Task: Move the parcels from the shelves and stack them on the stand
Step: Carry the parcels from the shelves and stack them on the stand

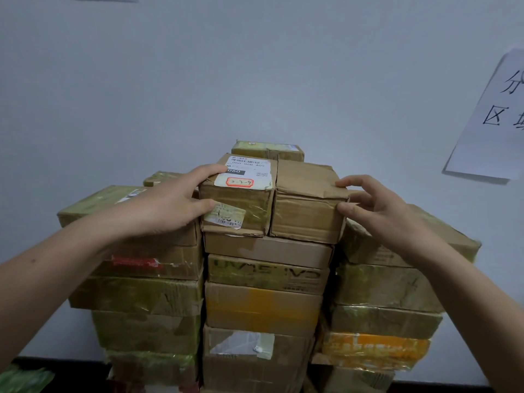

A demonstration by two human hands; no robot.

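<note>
- Left hand (167, 205): forearm reaching in from lower left; thumb on the front face and fingers over the top left edge of the labelled box (241, 202), gripping its corner.
- Right hand (380, 211): fingers curled, thumb and forefinger pinching the right corner of the plain box (306, 214).
- Both boxes: side by side, touching, on top of the middle stack (266, 279).
- Left stack (141, 293) and right stack (385, 285): lower, flanking it.
- Paper sheet (493, 114): on the wall, right.
</note>
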